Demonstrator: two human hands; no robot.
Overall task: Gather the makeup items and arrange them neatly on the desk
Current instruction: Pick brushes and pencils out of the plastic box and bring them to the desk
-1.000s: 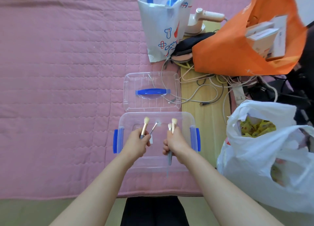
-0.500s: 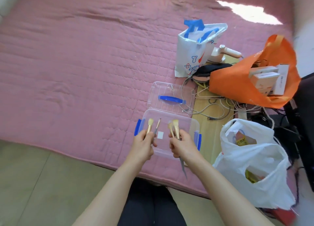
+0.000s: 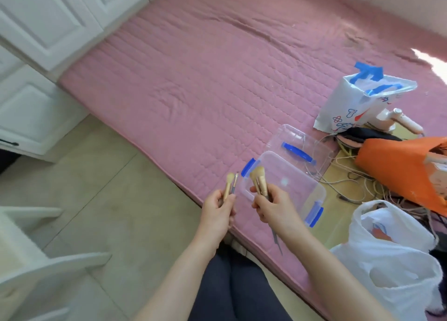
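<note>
Makeup brushes sit in both my hands: my left hand (image 3: 219,210) curls around two slim ones (image 3: 229,186), my right hand (image 3: 273,206) around a fatter pair (image 3: 259,180), heads pointing to twelve o'clock. A thin tool hanging below my right wrist looks like tweezers, though blur hides it. They are light and stiff with soft bristles, so I'd hold them by the handles. The clear box (image 3: 297,187) lies on the bed at two o'clock.
</note>
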